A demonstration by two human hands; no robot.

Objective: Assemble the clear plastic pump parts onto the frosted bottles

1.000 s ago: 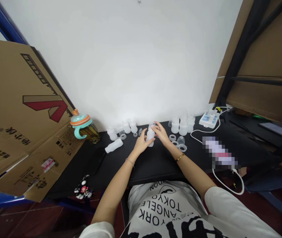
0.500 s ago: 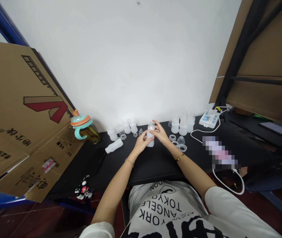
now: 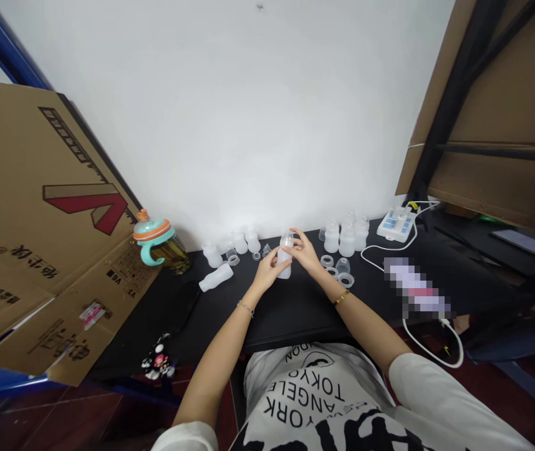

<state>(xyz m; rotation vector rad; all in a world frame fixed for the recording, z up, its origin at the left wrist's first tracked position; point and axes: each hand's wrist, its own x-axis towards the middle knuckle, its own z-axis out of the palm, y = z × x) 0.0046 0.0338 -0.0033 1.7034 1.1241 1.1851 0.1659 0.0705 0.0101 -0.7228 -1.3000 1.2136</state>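
Note:
My left hand (image 3: pixel 265 271) grips the body of an upright frosted plastic baby bottle (image 3: pixel 285 266). My right hand (image 3: pixel 303 252) holds the bottle near its clear top (image 3: pixel 287 241), with the fingers curled around the neck. Left of my hands, a frosted bottle (image 3: pixel 216 277) lies on its side beside a row of standing bottles (image 3: pixel 239 242). To the right stand more bottles (image 3: pixel 346 238), with loose collar rings (image 3: pixel 327 260) and a clear cap (image 3: pixel 342 265) in front of them.
The items stand on a black table (image 3: pixel 296 319). A large cardboard sheet (image 3: pixel 46 213) leans in at the left beside a teal-and-orange sippy cup (image 3: pixel 155 237). A white control unit (image 3: pixel 394 225) with a white cable (image 3: pixel 380 250) sits at the right, near a pixelated patch (image 3: pixel 415 289).
Both hands stay on the bottle, and their grip shifts only slightly. The whole view has moved a little.

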